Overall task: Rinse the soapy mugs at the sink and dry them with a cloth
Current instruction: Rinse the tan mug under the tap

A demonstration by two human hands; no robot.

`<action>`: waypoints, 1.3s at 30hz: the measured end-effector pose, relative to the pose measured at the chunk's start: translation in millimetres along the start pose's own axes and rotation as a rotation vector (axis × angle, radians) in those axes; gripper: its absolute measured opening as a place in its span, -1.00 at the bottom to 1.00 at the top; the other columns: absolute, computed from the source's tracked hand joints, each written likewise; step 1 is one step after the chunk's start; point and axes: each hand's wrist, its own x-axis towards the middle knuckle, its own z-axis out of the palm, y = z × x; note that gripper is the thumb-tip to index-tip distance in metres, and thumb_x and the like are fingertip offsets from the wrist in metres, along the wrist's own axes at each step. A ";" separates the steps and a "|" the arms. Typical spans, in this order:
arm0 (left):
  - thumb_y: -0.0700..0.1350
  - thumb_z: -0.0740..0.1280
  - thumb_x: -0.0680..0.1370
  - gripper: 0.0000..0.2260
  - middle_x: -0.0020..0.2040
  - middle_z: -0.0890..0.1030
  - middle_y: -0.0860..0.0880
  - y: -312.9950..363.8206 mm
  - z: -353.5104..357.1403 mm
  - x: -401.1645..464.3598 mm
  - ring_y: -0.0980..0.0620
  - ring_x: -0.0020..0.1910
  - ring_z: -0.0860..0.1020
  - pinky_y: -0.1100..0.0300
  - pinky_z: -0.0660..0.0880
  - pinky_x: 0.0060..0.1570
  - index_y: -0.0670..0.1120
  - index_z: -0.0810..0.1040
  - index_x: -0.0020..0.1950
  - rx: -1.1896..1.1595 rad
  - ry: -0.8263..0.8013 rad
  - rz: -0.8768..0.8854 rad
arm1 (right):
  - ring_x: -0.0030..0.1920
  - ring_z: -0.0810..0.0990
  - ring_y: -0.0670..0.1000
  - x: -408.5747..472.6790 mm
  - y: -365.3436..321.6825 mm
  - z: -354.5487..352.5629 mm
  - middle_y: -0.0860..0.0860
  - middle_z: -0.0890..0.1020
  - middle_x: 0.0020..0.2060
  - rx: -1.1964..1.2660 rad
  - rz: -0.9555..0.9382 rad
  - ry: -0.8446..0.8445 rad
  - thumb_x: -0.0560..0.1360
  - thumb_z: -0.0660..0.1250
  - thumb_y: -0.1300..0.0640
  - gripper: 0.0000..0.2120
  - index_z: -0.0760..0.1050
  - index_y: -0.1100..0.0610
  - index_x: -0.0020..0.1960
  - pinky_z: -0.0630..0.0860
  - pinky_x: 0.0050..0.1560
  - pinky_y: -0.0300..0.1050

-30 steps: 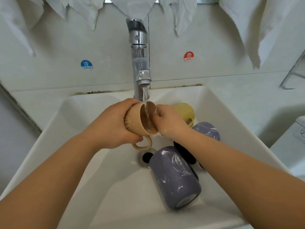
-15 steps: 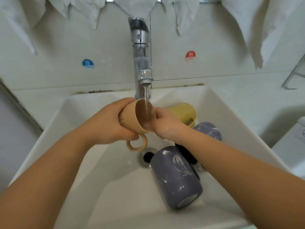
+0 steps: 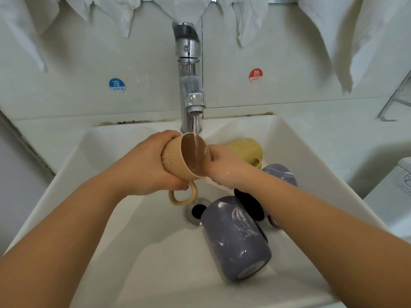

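Note:
My left hand (image 3: 146, 165) grips a tan mug (image 3: 178, 161) by its body, tilted with the mouth toward the right and the handle hanging down. Water from the chrome tap (image 3: 189, 85) runs into the mug's mouth. My right hand (image 3: 222, 165) holds the mug's rim, fingers at its edge. In the white sink (image 3: 111, 218) lie a soapy purple mug (image 3: 235, 238) on its side, a second purple mug (image 3: 280, 172) behind my right arm, and a yellow mug (image 3: 246, 150) at the back.
The drain (image 3: 196, 211) sits in the sink's middle, beside the near purple mug. White cloths (image 3: 355, 41) hang along the wall above. Cold (image 3: 117, 85) and hot (image 3: 255, 75) stickers flank the tap. A metal rack (image 3: 393, 103) stands at right.
The tan mug has shifted slightly left and tipped, so its mouth faces more to the right under the stream. My right fingers have moved from inside the mug to its rim.

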 end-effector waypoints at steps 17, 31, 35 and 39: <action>-0.02 0.60 0.06 -0.25 0.02 0.59 0.20 -3.5 -4.1 -0.9 0.21 -0.02 0.59 0.23 0.58 -0.16 0.21 0.46 0.22 -0.172 -0.157 -0.106 | -0.60 0.27 -0.07 -3.2 4.1 1.0 0.01 0.38 -0.54 0.291 0.084 -0.117 0.56 0.24 0.26 -0.92 0.45 0.14 -0.10 0.21 -0.57 -0.24; 0.09 0.25 0.60 -0.65 -0.17 0.70 0.04 15.2 -9.4 -20.4 0.07 -0.37 0.58 0.24 0.42 -0.37 -0.10 0.67 -0.16 -0.066 -0.124 -0.417 | -0.63 0.36 -0.05 0.1 -4.1 7.0 0.11 0.49 -0.49 0.319 0.265 0.079 0.53 0.07 0.37 -0.76 0.42 0.23 -0.24 0.31 -0.63 -0.29; 0.07 0.16 0.64 -0.62 -0.30 0.67 0.06 10.1 13.0 -26.5 0.10 -0.45 0.52 0.29 0.38 -0.44 -0.15 0.59 -0.17 -0.201 -0.286 -0.420 | -0.62 0.37 -0.07 -2.6 -6.0 12.1 0.11 0.49 -0.44 0.377 0.280 0.074 0.55 0.09 0.34 -0.77 0.43 0.21 -0.21 0.35 -0.61 -0.29; 0.04 0.13 0.65 -0.59 -0.54 0.31 0.12 5.4 18.0 -23.7 0.18 -0.57 0.26 0.27 0.23 -0.45 -0.11 0.30 -0.35 -0.080 -0.083 -0.326 | -0.60 0.36 -0.07 -1.8 -5.4 13.2 0.10 0.48 -0.43 0.438 0.311 0.050 0.55 0.14 0.33 -0.83 0.44 0.20 -0.17 0.35 -0.59 -0.28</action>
